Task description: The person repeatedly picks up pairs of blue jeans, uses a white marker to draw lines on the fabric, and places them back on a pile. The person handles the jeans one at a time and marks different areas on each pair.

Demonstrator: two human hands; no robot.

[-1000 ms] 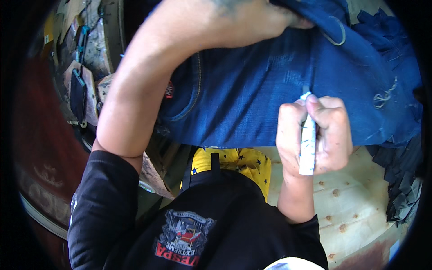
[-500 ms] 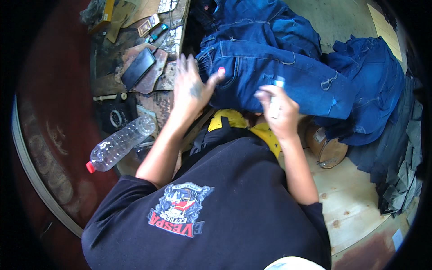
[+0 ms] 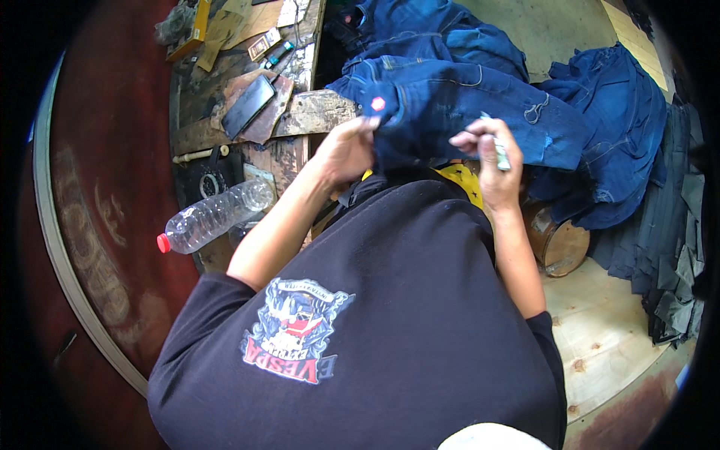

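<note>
- The jeans [image 3: 450,105] lie in front of the person, with more denim [image 3: 615,150] piled to their right.
- A phone [image 3: 248,105] lies on the worn table [image 3: 315,112] to the left (farther back, small clutter).
- A plastic bottle [image 3: 214,217] lies nearer, below the table's edge.
- A round wooden drum [image 3: 559,244] sits under the denim's right side.

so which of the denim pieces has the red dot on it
The jeans gripped by the left hand; the dot sits by the fingertips. The denim heap at right shows none.
</note>
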